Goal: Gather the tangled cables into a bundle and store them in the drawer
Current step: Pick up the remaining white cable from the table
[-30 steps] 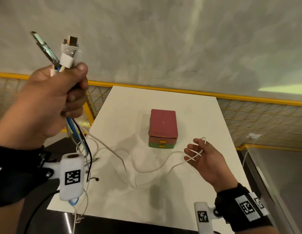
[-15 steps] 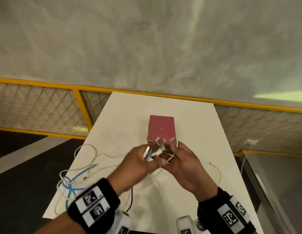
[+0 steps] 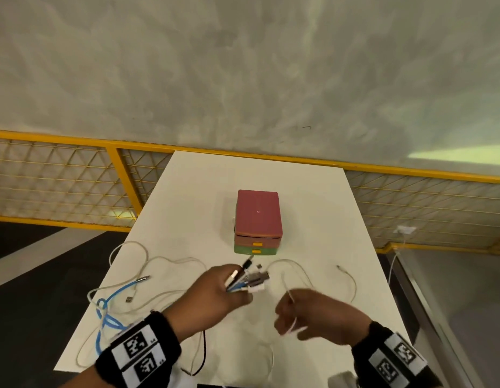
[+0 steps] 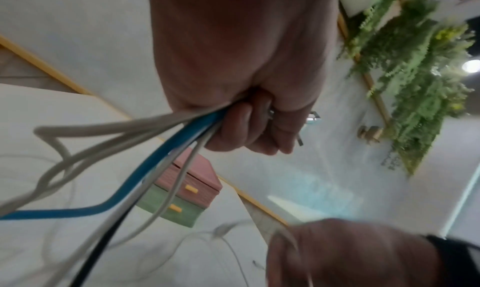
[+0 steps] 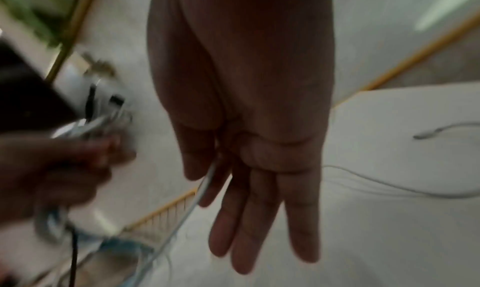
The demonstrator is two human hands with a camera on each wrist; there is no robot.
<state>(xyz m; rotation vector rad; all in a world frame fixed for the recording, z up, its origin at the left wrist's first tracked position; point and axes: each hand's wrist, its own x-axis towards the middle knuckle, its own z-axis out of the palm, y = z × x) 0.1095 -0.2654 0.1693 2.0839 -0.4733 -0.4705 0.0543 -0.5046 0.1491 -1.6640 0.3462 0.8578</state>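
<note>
Person's left hand (image 3: 215, 292) is fisted tight round a bunch of thin cables (image 4: 145, 147) (white, blue, black), held above the white rectangular table (image 3: 187, 208) w/ forearm coming in from lower left. Metal and white plug ends (image 3: 251, 278) fan out of the fist toward the small plastic drawer unit (image 3: 258, 219), which has a red top, a red drawer above a green one, yellow handles, both drawers closed; it stands near table centre, just beyond the plugs, not touching them. In left wrist view the fingers curl fully round the strands, which trail down and away to the tabletop. Right hand (image 3: 316, 315) is just beside the left, apart from it, back up, wrist w/ black band (image 3: 394, 357) carrying printed markers. In right wrist view its fingers (image 5: 259, 219) lie nearly straight, pointing down, w/ one thin white cable (image 5: 192, 207) pinched between thumb and forefinger; the view is blurred. That cable loops out over the table in front of the drawers (image 3: 293, 264). Rest of the tangle (image 3: 111, 301) (blue and white loops, a black strand) lies at the table's near-left corner, partly under the left forearm. A loose white cable end (image 3: 346, 273) lies to the right of the hand.
</note>
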